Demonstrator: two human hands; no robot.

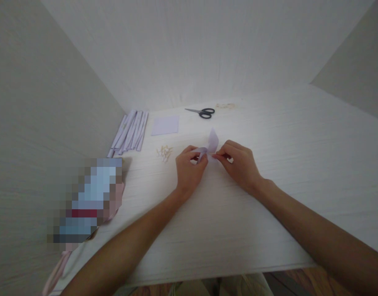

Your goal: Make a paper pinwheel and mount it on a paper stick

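Observation:
Over the middle of the white table, my left hand (190,170) is closed on a thin, translucent lilac sheet (212,140). The sheet is gathered at its middle, and one pointed end stands up between the hands. Close beside it, the thumb and fingers of my right hand (240,162) pinch a thin pale strand at the gathered part. Whether that strand is wire or thread cannot be made out. To the left of my left hand lies a small pile of short yellowish stems with white tips (164,153).
Black-handled scissors (205,112) lie near the back wall, with thin yellowish strands (225,106) to their right. A square lilac sheet (165,125) and several rolled lilac sheets (131,131) lie at the left. A blurred-out object (96,189) stands against the left wall.

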